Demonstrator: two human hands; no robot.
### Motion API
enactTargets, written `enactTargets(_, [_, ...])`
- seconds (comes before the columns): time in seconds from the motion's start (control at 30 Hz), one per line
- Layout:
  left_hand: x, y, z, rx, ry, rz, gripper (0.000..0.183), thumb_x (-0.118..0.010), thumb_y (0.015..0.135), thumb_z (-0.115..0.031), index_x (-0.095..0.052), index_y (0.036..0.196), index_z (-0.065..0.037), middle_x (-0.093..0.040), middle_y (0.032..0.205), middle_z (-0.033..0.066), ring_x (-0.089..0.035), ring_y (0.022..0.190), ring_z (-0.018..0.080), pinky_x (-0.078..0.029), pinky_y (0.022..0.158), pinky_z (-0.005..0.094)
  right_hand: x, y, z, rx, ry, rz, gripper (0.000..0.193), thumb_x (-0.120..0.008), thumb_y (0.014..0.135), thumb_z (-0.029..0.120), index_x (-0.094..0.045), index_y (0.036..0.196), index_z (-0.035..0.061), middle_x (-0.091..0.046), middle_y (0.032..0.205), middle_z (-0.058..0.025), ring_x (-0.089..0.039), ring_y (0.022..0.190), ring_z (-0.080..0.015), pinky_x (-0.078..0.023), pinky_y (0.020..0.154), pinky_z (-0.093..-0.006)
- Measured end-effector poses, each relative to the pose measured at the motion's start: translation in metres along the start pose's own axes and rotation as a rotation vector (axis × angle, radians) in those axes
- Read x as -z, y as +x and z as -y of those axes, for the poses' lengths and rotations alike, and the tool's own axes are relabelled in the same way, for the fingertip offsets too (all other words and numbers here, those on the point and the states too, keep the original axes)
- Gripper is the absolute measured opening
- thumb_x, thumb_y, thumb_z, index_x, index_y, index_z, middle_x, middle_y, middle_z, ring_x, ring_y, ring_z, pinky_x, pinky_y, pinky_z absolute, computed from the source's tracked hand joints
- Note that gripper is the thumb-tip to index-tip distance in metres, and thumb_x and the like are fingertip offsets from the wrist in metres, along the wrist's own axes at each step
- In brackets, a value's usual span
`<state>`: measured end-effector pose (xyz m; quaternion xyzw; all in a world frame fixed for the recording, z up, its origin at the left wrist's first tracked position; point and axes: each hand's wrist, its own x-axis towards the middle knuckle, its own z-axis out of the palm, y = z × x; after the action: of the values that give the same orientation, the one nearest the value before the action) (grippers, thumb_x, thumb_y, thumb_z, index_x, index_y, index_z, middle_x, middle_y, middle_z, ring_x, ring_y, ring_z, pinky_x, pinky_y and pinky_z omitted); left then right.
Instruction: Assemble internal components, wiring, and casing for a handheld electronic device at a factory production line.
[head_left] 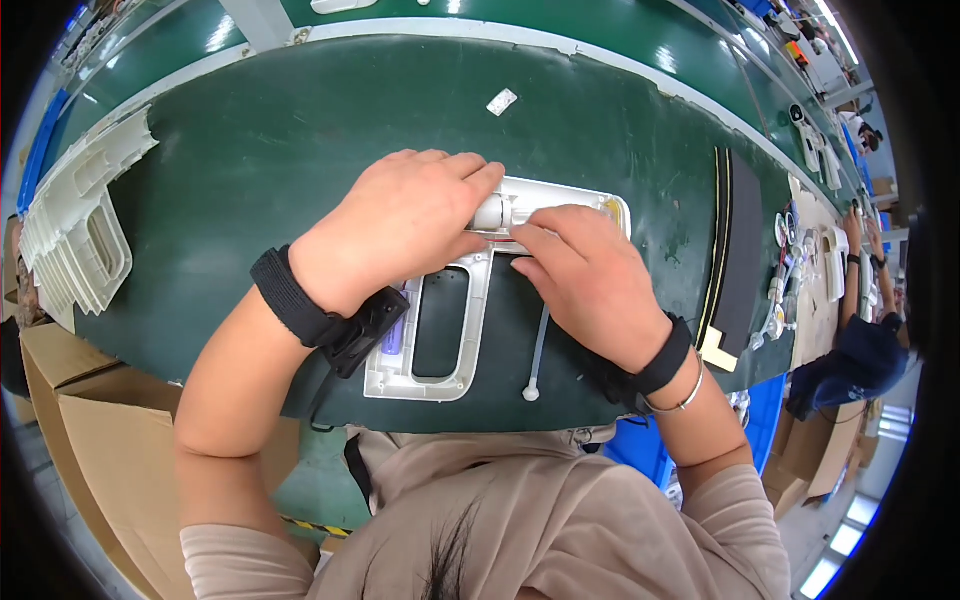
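A white plastic housing half [475, 330] with a large handle loop lies on the green table in front of me. My left hand [405, 215] is closed over its upper left part, fingers along the far edge and thumb on the near side. A white cylindrical part [490, 213] sits in the housing beside those fingertips. From the right, my right hand [590, 275] bends its fingers into the housing next to the cylinder; what they pinch is hidden. A thin red wire [497, 240] shows between the hands. Inside the handle's left side lies a purple cylindrical cell [393, 335].
Stacked white housing shells [85, 220] stand at the left, above a cardboard box [120, 440]. A pale cable tie [538, 360] and a small white piece [502, 101] lie on the table. To the right are black strips [735, 250] and several small parts [785, 270]. Another person [850, 360] works far right.
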<state>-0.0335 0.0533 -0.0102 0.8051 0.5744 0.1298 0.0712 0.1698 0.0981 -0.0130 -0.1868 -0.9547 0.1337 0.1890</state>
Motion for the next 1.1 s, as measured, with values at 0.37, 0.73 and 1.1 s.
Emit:
enactTargets(0.37, [0.002,0.018,-0.012,0.034,0.084,0.009,0.054,-0.074,0.069,-0.023,-0.055,0.117,-0.006,-0.062,0.108,0.0119,-0.061,0.094,0.0313,-0.05,0.079,0.039,0.0,-0.01,-0.008,0.048,-0.234,0.005,0.015,-0.06,0.072,0.011,-0.059,0.087,0.0073,-0.058,0.09,-0.0075,-0.056,0.09,-0.0224,-0.044,0.082,-0.0349])
enactTargets(0.73, [0.068,-0.048,-0.079,0.041,-0.345,-0.097,0.061,-0.071,0.074,-0.029,-0.053,0.122,0.005,-0.057,0.123,0.0182,-0.056,0.111,0.0307,-0.041,0.095,0.0381,0.104,-0.206,-0.046,-0.681,-0.197,-0.414,0.006,-0.064,0.076,0.007,-0.065,0.081,0.0049,-0.062,0.079,-0.0114,-0.06,0.081,-0.0291,-0.048,0.072,-0.0381])
enactTargets(1.1, [-0.069,0.066,-0.235,-0.381,-0.126,0.057,0.062,-0.066,0.081,-0.026,-0.043,0.13,0.004,-0.043,0.138,0.0172,-0.041,0.129,0.0314,-0.036,0.102,0.0413,0.084,-0.243,-0.061,-0.632,-0.26,-0.345,0.03,-0.072,0.072,0.013,-0.059,0.098,0.0024,-0.056,0.097,-0.0107,-0.054,0.091,-0.0294,-0.046,0.079,-0.0367])
